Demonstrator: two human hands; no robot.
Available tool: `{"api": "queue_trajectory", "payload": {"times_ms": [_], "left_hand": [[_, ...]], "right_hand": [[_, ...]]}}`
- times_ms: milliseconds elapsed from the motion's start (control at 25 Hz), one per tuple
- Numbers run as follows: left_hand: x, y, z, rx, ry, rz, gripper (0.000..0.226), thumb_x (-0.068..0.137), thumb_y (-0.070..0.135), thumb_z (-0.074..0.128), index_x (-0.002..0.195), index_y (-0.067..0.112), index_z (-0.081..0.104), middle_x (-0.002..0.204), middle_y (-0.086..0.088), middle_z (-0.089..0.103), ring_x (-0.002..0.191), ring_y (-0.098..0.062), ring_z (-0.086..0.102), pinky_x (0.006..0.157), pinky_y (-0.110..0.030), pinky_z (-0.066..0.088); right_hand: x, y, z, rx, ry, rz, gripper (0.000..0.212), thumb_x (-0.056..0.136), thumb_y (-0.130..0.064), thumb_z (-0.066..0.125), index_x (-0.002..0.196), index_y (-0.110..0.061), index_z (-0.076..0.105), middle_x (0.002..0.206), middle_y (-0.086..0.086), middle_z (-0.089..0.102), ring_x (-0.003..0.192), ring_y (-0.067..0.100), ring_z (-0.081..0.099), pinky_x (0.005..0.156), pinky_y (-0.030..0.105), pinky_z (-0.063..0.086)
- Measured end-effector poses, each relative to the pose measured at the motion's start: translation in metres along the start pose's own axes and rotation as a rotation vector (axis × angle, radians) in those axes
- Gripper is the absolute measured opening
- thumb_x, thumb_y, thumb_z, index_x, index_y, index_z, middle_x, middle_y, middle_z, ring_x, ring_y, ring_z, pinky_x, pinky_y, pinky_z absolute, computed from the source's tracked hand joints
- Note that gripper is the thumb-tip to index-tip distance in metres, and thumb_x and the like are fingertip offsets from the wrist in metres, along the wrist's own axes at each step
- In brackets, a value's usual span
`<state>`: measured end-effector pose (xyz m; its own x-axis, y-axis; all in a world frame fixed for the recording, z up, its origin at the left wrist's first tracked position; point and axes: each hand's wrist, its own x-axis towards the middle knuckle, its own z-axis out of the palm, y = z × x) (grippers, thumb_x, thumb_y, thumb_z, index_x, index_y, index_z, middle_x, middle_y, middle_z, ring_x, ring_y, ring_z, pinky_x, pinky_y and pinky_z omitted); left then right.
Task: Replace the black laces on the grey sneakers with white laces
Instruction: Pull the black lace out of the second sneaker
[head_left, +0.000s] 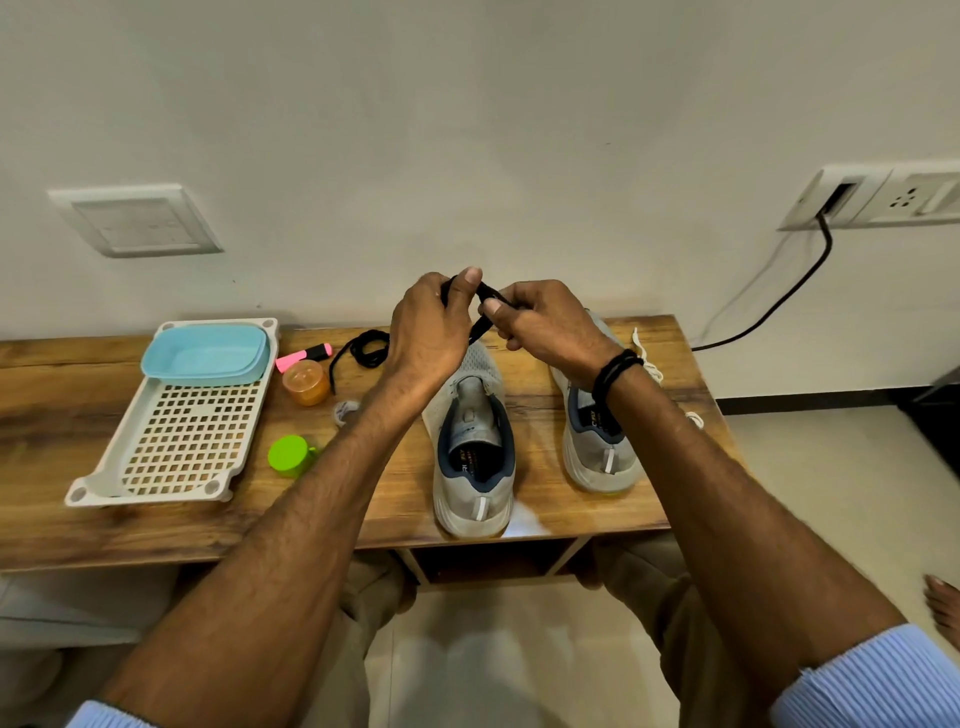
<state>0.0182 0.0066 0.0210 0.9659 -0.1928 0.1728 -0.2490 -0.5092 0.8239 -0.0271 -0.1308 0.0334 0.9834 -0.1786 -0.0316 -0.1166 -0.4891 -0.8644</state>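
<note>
Two grey sneakers stand on the wooden table (78, 426), heels toward me. The left sneaker (475, 452) has no lace in it. The right sneaker (597, 441) is partly hidden by my right forearm, and a white lace (647, 358) trails from it. Above the shoes, my left hand (431, 332) and my right hand (545, 327) both pinch one black lace (483, 312) and hold it up between them. Another black lace (363, 349) lies coiled on the table behind my left hand.
A white perforated tray (182, 441) with a blue tub (208, 353) sits at the left. Beside it are a pink highlighter (304, 356), an orange jar (306, 383), a green jar (291, 456) and a small tape roll (344, 410). A black cable (779, 301) hangs from a wall socket.
</note>
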Motion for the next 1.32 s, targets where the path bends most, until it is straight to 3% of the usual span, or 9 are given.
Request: {"api": "queue_trajectory", "payload": {"times_ms": [160,280,480,680,760,880,1080,1200,1320], "left_hand": [[0.003,-0.003,-0.003,0.081,0.025,0.034,0.049,0.105,0.051,0.037,0.106,0.008,0.060,0.075,0.007,0.053,0.068,-0.007,0.051,0.056,-0.023,0.035],[0.000,-0.001,-0.002,0.069,-0.025,0.061,0.047,0.105,0.051,0.037,0.103,0.009,0.060,0.074,0.006,0.054,0.068,-0.007,0.051,0.056,-0.024,0.035],[-0.003,0.004,0.003,-0.180,-0.160,0.012,0.044,0.104,0.048,0.042,0.079,0.015,0.056,0.062,0.005,0.048,0.059,-0.011,0.049,0.061,-0.032,0.041],[-0.003,0.005,0.002,-0.150,-0.160,0.039,0.048,0.105,0.048,0.041,0.088,0.009,0.063,0.071,0.002,0.057,0.069,-0.012,0.056,0.066,-0.035,0.048],[0.000,0.002,0.002,-0.107,-0.114,0.047,0.048,0.104,0.049,0.040,0.090,0.008,0.061,0.076,0.000,0.059,0.073,-0.015,0.057,0.069,-0.037,0.049],[0.001,0.001,0.000,-0.093,-0.071,0.055,0.044,0.105,0.049,0.039,0.091,0.012,0.059,0.075,0.005,0.058,0.072,-0.010,0.057,0.068,-0.032,0.047],[0.002,-0.003,-0.002,-0.119,-0.099,0.048,0.050,0.103,0.054,0.037,0.096,0.012,0.063,0.082,-0.001,0.063,0.081,-0.022,0.065,0.076,-0.047,0.057],[0.001,-0.001,-0.001,-0.094,-0.116,0.060,0.048,0.104,0.052,0.037,0.090,0.013,0.062,0.075,0.002,0.060,0.074,-0.018,0.061,0.068,-0.039,0.052],[0.003,-0.002,-0.001,-0.111,-0.125,0.068,0.052,0.104,0.052,0.038,0.084,0.011,0.062,0.066,0.007,0.054,0.062,-0.009,0.052,0.060,-0.029,0.040]], "right_hand": [[0.003,0.004,-0.008,0.078,0.085,-0.061,0.017,0.096,-0.017,0.060,0.111,-0.011,0.067,0.088,-0.001,0.069,0.087,0.015,0.070,0.082,0.038,0.060],[0.008,0.012,-0.007,-0.131,0.218,-0.156,0.010,0.093,-0.018,0.064,0.100,-0.019,0.071,0.092,-0.009,0.067,0.091,0.009,0.061,0.085,0.030,0.051],[0.009,0.011,0.001,-0.152,0.299,-0.174,0.011,0.093,-0.020,0.064,0.096,-0.020,0.074,0.089,-0.005,0.072,0.079,0.002,0.060,0.067,0.007,0.039],[0.003,0.003,0.001,0.418,0.067,0.044,0.014,0.093,-0.005,0.061,0.099,-0.004,0.074,0.094,0.012,0.075,0.090,0.023,0.072,0.085,0.040,0.060],[-0.001,-0.003,-0.002,0.636,-0.052,0.157,0.021,0.097,0.000,0.051,0.107,0.004,0.069,0.102,0.018,0.072,0.098,0.029,0.070,0.091,0.041,0.057],[-0.004,-0.007,-0.011,0.835,-0.215,0.203,0.030,0.099,-0.025,0.053,0.110,0.000,0.065,0.101,0.012,0.069,0.097,0.025,0.067,0.095,0.040,0.054],[-0.004,-0.005,-0.006,0.573,-0.165,0.168,0.016,0.097,-0.017,0.060,0.104,-0.005,0.067,0.098,0.006,0.070,0.105,0.024,0.067,0.095,0.040,0.052],[-0.003,-0.004,-0.006,0.589,-0.184,0.247,0.017,0.100,-0.021,0.053,0.099,-0.011,0.067,0.103,0.005,0.067,0.119,0.028,0.060,0.096,0.042,0.049],[-0.005,-0.005,-0.011,0.708,-0.322,0.286,0.020,0.098,-0.031,0.049,0.090,-0.018,0.063,0.094,0.000,0.063,0.105,0.024,0.057,0.092,0.041,0.044]]}}
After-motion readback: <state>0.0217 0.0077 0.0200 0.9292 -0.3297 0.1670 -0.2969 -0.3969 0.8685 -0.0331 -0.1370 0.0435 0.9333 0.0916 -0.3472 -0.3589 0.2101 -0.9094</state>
